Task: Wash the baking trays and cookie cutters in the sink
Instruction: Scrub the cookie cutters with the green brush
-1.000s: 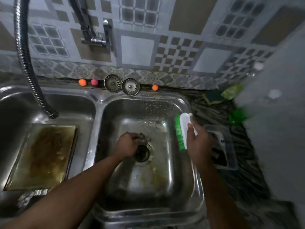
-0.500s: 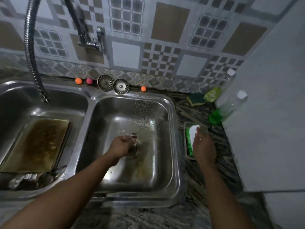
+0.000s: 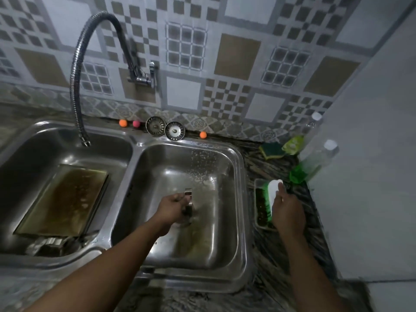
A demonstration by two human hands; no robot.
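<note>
My left hand (image 3: 172,207) is low in the right basin (image 3: 231,176) of the steel sink, closed around a small metal cookie cutter (image 3: 188,192) above the drain. My right hand (image 3: 287,211) grips a white-backed, green-bristled scrub brush (image 3: 271,194), whose bristles rest in a small clear tray (image 3: 258,183) on the counter right of the sink. A greasy brown baking tray (image 3: 63,199) lies tilted in the left basin. Several more metal cutters (image 3: 48,243) sit at that tray's near end.
A flexible steel tap hose (image 3: 75,86) curves down over the left basin. Two drain strainers (image 3: 165,128) and small orange and pink balls (image 3: 123,123) line the back ledge. A green sponge (image 3: 271,150), a green pouch and two clear bottles (image 3: 315,161) stand at the right, beside a white wall.
My right hand carried the brush from over the right basin's edge out to the counter tray. My left hand stayed at the drain with the cutter. The view has tilted upward.
</note>
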